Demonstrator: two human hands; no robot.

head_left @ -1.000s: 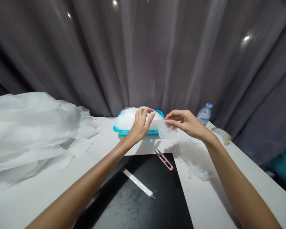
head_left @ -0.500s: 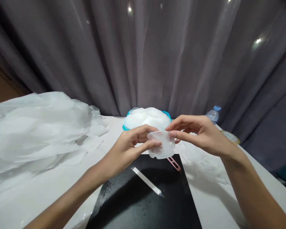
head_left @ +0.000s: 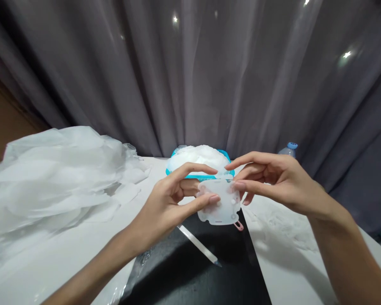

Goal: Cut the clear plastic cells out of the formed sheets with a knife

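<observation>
White piece: we are holding this thin, see-through white piece (head_left: 220,214) up over the far end of the black board (head_left: 190,284), and we are taking it as the centre of our clock.
Left hand: our left hand (head_left: 172,197) is sitting at 9 o'clock, thumb pressing the front and fingers backing it; the forefinger is stretching free above the top edge.
Right hand: our right hand (head_left: 277,178) is reaching in from 2 o'clock, thumb lying on the upper corner, other fingers curling behind and seemingly pinching it; the forefinger is standing away.
Edges: notches and small slots are showing, so we are judging the outline as done.
Left to do: both hands are working near the top edge, so we are reading this piece as unfinished; we are not managing to tell if a pale bit above it is attached.
Basket: towards 11 o'clock, a blue basket (head_left: 225,154) is carrying a white heap (head_left: 200,156).
Desk: on the white desk (head_left: 66,258), sheets (head_left: 63,182) are piling up at 9 o'clock, scraps (head_left: 288,222) are lying between 3 and 4, and a bottle (head_left: 288,151) is standing at 2.
Board: a white stick (head_left: 199,246) is lying at 7 o'clock; a pink handle (head_left: 241,228) is peeking out at 5.
</observation>
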